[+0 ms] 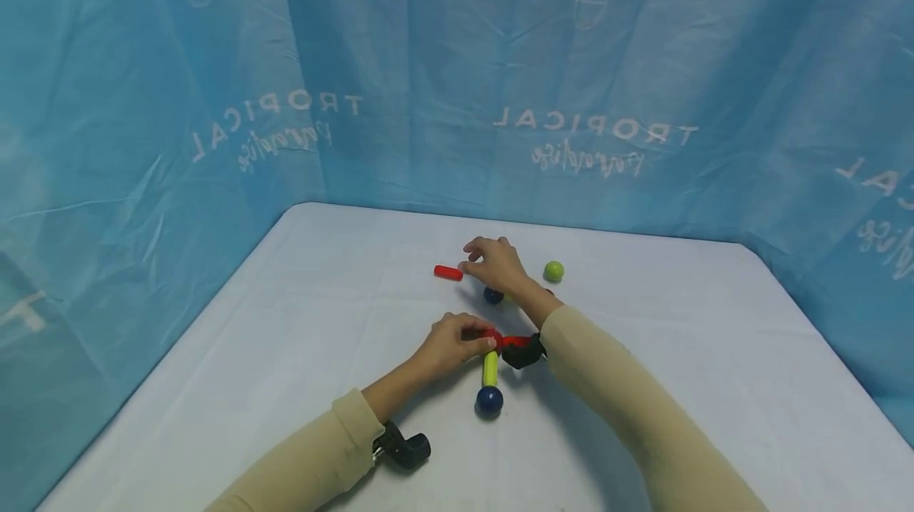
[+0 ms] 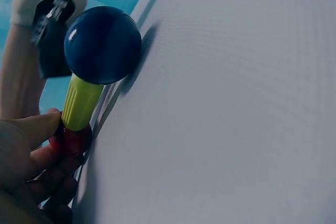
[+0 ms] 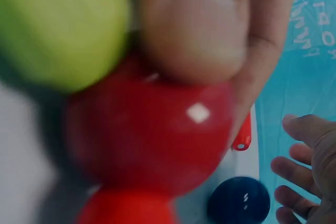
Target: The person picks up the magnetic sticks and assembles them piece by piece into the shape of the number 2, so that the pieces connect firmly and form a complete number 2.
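Note:
In the head view my left hand [image 1: 450, 347] pinches a red ball [image 3: 152, 135] between thumb and fingers. From that ball a yellow rod [image 1: 490, 369] runs toward me and ends in a dark blue ball [image 1: 489, 402]. A red rod [image 1: 516, 342] leaves it to the right, partly hidden by the right wrist's camera. Farther back, my right hand [image 1: 497, 264] hovers with spread, relaxed fingers, holding nothing. Its fingertips are right by the end of a loose red rod [image 1: 448, 273]. Below the palm a second dark blue ball [image 1: 493, 296] shows, partly covered by the right arm.
A light green ball [image 1: 554, 271] lies beyond the right forearm, with a bit of something red peeking out beside the wrist. The white table [image 1: 343, 274] meets a blue printed curtain [image 1: 443, 99] along its back and sides. The right forearm crosses close beyond the joined pieces.

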{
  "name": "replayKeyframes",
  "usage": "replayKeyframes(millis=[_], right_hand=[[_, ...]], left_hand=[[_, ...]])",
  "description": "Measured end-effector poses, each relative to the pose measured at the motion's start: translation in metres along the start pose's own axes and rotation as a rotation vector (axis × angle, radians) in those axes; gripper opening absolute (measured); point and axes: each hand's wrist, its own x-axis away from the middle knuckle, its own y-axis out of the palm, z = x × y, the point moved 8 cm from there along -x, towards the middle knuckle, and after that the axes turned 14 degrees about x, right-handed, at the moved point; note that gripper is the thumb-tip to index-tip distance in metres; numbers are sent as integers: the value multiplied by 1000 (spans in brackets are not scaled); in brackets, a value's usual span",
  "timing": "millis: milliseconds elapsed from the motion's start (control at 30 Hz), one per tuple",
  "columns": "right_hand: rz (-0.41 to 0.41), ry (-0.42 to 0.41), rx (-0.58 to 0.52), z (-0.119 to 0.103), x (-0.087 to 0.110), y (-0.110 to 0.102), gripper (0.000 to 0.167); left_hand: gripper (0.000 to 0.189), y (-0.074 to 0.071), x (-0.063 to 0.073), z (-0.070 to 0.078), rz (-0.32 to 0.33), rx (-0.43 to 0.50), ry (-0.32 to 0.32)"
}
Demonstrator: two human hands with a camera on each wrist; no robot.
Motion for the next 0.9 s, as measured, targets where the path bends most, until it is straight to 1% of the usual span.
replayKeyframes(millis=[167,267,367,467,600,700,900], right_hand=[[-46,5,24,-5,-10,6,40],[-92,1,46,-7,-13,13,40],[-114,-12,80,-8,-15,19,41],[-110,-27,119,-9,-16,23,40],[-103,-58,181,-11,-16,27,36],[-89,-68,202,-11,-14,29,33],[-33,-76,223,-13,-11,29,29]], left_hand=[[29,1,0,3,-3,12,17],[28,1,1,4,-3,15,25],[27,0,1,4,2,13,26],[27,0,1,4,7,10,32],[27,0,1,3,5,15,20],[28,1,1,2,4,16,12],[30,0,0,2,8,2,19]])
